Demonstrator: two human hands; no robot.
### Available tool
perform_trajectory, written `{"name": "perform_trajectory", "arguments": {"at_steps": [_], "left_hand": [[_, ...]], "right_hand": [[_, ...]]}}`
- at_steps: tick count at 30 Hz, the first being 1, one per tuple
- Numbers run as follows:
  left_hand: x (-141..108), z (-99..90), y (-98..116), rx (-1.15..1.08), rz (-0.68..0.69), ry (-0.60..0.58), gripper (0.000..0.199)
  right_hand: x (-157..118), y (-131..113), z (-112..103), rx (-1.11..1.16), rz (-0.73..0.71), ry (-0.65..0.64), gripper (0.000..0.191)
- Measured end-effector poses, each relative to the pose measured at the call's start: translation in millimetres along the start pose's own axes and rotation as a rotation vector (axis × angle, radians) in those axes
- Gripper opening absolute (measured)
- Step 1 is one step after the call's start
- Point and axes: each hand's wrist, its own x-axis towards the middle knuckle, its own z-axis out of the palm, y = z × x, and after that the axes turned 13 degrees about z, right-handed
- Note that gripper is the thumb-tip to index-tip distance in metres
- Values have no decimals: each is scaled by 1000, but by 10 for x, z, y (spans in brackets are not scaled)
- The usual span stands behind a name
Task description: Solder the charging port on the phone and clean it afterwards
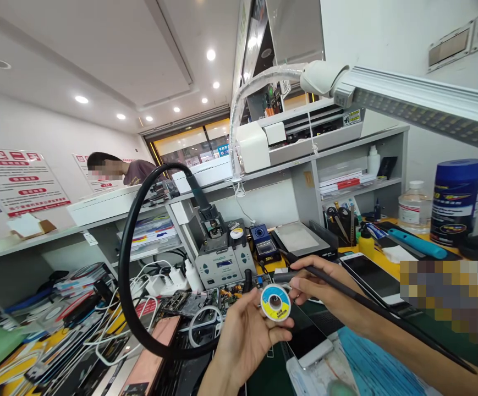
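As the left hand [245, 333] pinches a blue-and-yellow spool [269, 301] in its fingers above the desk [391, 268], the right hand [327, 280] hovers just right of it (exactly what its fingers grip, one cannot tell).

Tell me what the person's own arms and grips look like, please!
The left arm and right arm have bare forearms: no sleeves, watch or bracelet show on them. The left grip and right grip are ordinary hands with slender fingers. I see no gloves, rings or markings there.
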Motion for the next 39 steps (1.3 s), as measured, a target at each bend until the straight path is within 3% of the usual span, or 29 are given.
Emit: {"name": "perform_trajectory", "arguments": {"at_steps": [6, 11, 22, 27, 33, 39], "left_hand": [[-13, 38, -71, 18, 89, 46, 24], [-1, 27, -67, 39, 96, 75, 21], [54, 3, -39, -96, -2, 195, 15], [27, -4, -18, -140, -34, 216, 20], [-19, 70, -9, -112, 29, 151, 33], [53, 4, -93, -57, 123, 151, 35]], "right_hand": [[-20, -9, 12, 2, -16, -3, 36], [-14, 5, 16, -1, -43, 22, 31], [-52, -21, 35, -32, -87, 46, 33], [-70, -11, 9, -73, -121, 29, 33], [-76, 6, 32, -40, -117, 47, 32], [-23, 53, 18, -18, -94, 49, 36]]}}
